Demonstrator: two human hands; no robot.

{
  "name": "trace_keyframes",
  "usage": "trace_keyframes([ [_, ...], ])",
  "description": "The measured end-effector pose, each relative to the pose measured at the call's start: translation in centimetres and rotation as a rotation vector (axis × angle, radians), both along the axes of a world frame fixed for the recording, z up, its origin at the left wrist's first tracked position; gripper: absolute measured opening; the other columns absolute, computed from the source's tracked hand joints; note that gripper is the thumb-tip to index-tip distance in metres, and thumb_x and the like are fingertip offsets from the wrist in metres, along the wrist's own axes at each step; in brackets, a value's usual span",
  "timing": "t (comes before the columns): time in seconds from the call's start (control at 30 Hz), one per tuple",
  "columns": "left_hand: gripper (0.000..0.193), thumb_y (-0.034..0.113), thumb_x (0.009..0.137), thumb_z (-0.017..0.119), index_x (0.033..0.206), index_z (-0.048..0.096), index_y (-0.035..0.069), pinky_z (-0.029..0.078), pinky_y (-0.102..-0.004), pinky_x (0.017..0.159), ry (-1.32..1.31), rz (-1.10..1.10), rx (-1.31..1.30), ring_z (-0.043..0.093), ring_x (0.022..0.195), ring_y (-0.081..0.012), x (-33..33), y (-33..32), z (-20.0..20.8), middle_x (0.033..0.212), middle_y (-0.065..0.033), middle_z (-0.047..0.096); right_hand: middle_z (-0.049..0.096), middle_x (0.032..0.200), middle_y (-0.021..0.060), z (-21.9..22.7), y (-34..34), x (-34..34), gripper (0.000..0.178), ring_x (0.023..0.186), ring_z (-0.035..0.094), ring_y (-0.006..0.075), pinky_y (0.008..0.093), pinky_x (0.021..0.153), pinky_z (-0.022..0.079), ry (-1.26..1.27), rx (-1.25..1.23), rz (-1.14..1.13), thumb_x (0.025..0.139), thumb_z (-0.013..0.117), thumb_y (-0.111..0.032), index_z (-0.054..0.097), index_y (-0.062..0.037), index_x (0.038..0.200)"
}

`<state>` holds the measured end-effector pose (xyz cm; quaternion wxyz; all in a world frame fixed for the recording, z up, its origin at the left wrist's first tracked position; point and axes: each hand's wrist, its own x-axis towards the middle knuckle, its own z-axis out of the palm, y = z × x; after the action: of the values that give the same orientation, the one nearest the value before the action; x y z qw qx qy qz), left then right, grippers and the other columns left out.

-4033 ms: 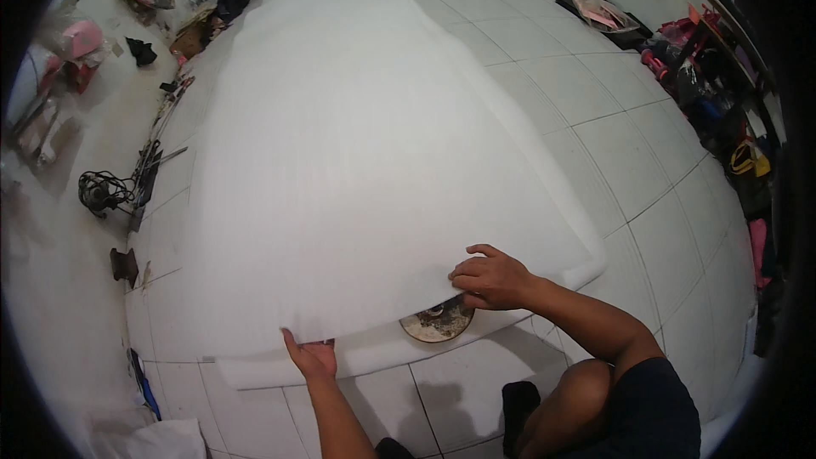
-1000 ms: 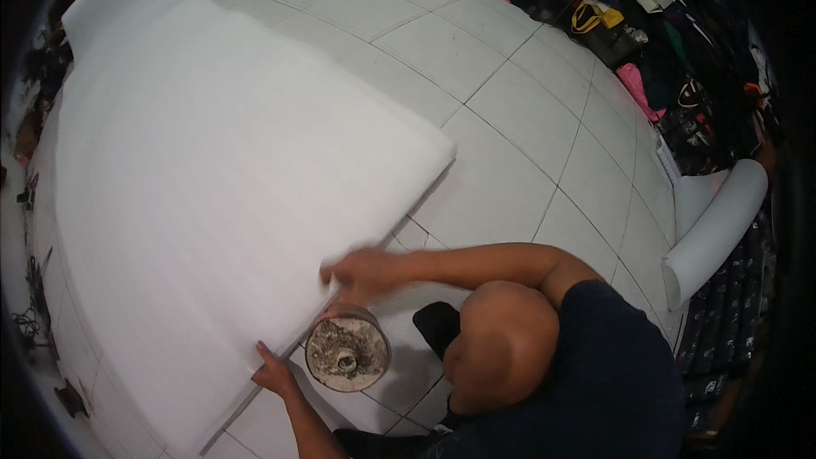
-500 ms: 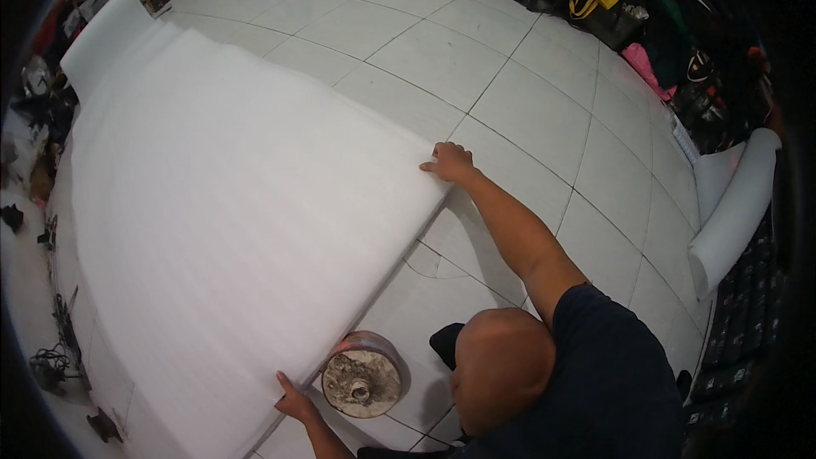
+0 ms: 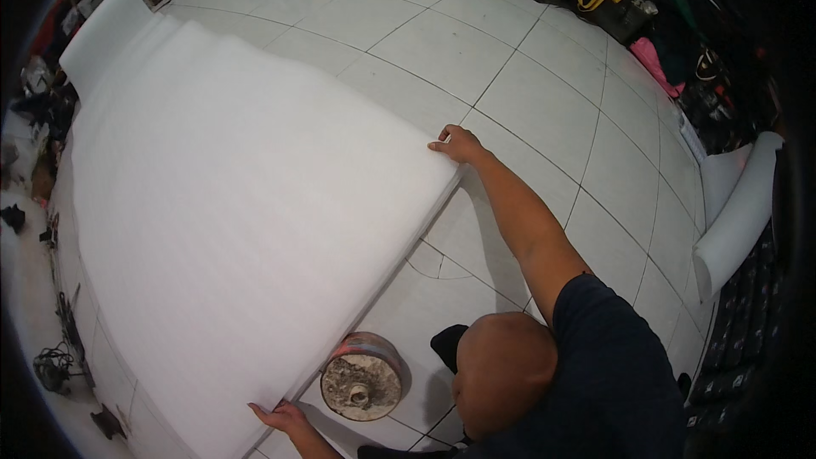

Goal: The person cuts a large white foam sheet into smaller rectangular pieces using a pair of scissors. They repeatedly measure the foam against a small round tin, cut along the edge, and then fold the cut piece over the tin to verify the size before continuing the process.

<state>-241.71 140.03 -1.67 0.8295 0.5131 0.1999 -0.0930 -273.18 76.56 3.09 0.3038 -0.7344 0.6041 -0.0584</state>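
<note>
As I watch from afar, the white foam sheet [image 4: 246, 204] spans the left of the tiled floor [image 4: 540, 153], near to far. My right hand [image 4: 459, 144] pinches its right corner; my left hand [image 4: 287, 417] meets its near edge, grip unclear. I judge it light, soft, easily creased, best held at the corners, beside the round block [image 4: 361, 384].
</note>
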Motion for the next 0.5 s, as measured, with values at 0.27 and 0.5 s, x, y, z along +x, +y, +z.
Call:
trace_keyframes([
  [0.27,0.056,0.04,0.096,0.055,0.134,0.048,0.0,0.042,-0.0361,0.103,0.033,-0.029,-0.048,0.055,0.119,-0.0262,0.4,0.5,0.0,0.135,-0.0121,0.054,0.069,0.104,0.0168,-1.4,-1.7,-0.7,0.054,0.097,0.065,0.0285,0.0377,0.088,0.05,-0.057,-0.017,0.056,0.079,0.075,-0.051,0.071,-0.0044,0.106],
  [0.5,0.053,0.036,0.092,0.066,0.13,0.051,0.002,0.048,-0.0333,0.095,0.09,-0.051,0.079,0.058,0.112,-0.0239,0.0,2.1,0.4,0.127,-0.0124,0.059,0.069,0.108,0.0178,-1.5,-1.4,-0.2,0.052,0.101,0.066,0.0305,0.0395,0.091,0.05,0.003,-0.016,0.087,0.086,0.066,-0.05,0.07,-0.003,0.109],
])
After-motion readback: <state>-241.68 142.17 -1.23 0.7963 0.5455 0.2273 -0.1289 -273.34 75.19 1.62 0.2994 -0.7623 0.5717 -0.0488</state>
